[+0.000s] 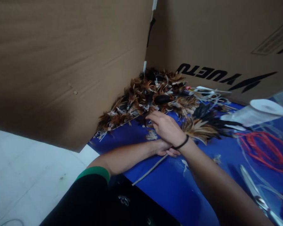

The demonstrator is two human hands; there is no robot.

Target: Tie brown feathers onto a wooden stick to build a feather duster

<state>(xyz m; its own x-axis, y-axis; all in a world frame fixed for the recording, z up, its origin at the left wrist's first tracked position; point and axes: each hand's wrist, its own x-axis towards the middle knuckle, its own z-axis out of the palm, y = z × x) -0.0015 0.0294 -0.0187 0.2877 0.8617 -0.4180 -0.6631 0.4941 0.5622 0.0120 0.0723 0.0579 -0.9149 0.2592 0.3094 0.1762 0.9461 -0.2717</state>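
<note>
My left hand point(166, 148) is closed around a thin pale stick point(151, 170), whose lower end slants down toward my lap. My right wrist, with a black band point(182, 142), crosses over it and hides part of that hand. At the near edge of a heap of brown, black and white feathers point(143, 97) is my right hand point(165, 125). Its fingers are bent and held together, and whatever is beneath the fingertips is hidden. Just right of my right wrist lies a fan of tan and black feathers point(198, 128); whether it joins the stick is hidden.
Tall cardboard walls point(68, 62) stand left and behind the blue tabletop point(179, 197). On the right lie a white roll point(250, 114), red cord point(265, 150), clear strips point(209, 94) and scissors point(258, 196). Small feather scraps point(185, 164) are scattered about.
</note>
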